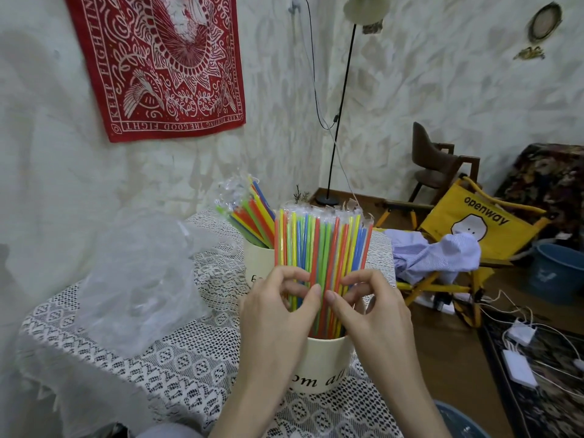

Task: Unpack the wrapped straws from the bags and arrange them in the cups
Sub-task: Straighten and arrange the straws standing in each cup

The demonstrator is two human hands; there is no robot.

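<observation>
Bare lace tablecloth (177, 358) lies open in the lower left of the frame, an easy way in. Above it, at centre left, a crumpled clear plastic bag (139, 279) takes up that side of the table. At centre, 2 cream cups stand close together: the near cup (325, 365), packed with upright wrapped coloured straws (319, 248), and behind it the far cup (257, 260), whose leaning straws (252, 213) crowd the upper centre. Both hands close off the near cup's front.

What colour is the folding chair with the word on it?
Yellow: the folding chair shows best in the head view.
</observation>
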